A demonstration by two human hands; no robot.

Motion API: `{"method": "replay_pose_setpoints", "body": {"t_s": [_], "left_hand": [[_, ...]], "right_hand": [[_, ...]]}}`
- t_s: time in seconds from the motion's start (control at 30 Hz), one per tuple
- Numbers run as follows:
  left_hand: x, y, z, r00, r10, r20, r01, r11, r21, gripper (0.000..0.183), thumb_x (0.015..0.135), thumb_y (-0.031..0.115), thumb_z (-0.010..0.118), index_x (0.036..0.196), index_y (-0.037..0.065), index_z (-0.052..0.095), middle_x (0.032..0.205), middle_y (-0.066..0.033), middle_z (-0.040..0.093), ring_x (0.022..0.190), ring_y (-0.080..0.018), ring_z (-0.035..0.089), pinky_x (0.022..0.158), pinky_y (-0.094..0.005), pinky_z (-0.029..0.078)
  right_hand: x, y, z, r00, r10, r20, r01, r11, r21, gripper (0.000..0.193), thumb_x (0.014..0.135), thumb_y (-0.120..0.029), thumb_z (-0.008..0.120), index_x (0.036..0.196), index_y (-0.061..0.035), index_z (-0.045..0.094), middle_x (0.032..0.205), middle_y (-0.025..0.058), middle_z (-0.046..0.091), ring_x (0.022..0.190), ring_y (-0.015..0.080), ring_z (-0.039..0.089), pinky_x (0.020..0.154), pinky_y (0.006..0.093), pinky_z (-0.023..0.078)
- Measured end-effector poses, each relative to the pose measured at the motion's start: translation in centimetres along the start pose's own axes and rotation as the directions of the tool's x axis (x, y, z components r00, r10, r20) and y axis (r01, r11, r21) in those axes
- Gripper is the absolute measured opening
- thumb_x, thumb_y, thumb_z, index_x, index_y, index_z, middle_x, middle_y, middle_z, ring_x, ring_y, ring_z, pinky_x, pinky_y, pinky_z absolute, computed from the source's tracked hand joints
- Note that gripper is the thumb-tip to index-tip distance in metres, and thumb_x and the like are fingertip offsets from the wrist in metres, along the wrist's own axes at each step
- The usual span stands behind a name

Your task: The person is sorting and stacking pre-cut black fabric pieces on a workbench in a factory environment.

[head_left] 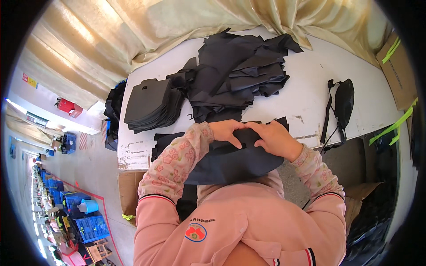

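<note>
At the near edge of the table, we place both hands on the upper part of a black sheet. Our left hand and right hand stand close together, index fingers near each other at the top, thumbs pointing down over the sheet's face. Fingers are curved; we cannot tell whether either hand is pinching the material or only resting on it. The sheet extends from the table edge toward our body and shows a small dark slot between the thumbs. Floral sleeve covers enclose our forearms; above them we wear a pink shirt.

Beyond the hands, to the left, we observe a stack of black panels on the table; a small opening is visible in the top panel. Right of this stack, a loose heap of black fabric occupies the rear middle. Near the table's right end lies a black pouch, its strap alongside.

At the rear, we see a gold curtain along the table's far edge. A cardboard box stands at far right, with yellow-green ribbon nearby. On the floor side, far left, we find blue crates and a light blue bucket.
</note>
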State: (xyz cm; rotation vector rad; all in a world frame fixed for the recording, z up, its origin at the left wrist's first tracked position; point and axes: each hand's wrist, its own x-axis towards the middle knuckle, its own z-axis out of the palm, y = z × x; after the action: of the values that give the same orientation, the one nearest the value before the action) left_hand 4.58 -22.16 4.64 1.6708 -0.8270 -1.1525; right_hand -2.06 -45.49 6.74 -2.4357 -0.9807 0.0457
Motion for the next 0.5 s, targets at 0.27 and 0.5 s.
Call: {"method": "replay_pose_setpoints", "body": {"t_s": [0.27,0.5], "left_hand": [[0.1,-0.4,0.3,0.998,-0.036,-0.051,0.034,0.999,-0.034,0.046,0.077,0.000,0.075,0.120,0.000,0.059,0.103,0.0002,0.066,0.096,-0.0078,0.056,0.090,-0.0257,0.045],[0.7,-0.2,0.1,0.999,-0.040,-0.006,0.040,0.989,0.141,0.036,0.085,0.008,0.068,0.119,-0.002,0.059,0.102,-0.0014,0.067,0.095,-0.0096,0.055,0.089,-0.0282,0.045]], "right_hand": [[-0.3,-1.2,0.4,0.999,0.006,-0.053,-0.017,0.976,-0.217,0.053,0.077,-0.012,0.071,0.126,-0.0106,0.052,0.082,0.0060,0.063,0.075,0.0235,0.062,0.071,0.0370,0.040],[-0.6,-1.6,1.6,0.994,0.054,-0.100,-0.080,0.956,-0.281,0.052,0.072,-0.007,0.069,0.121,-0.0068,0.054,0.079,0.0067,0.062,0.072,0.0247,0.062,0.070,0.0378,0.039]]}}
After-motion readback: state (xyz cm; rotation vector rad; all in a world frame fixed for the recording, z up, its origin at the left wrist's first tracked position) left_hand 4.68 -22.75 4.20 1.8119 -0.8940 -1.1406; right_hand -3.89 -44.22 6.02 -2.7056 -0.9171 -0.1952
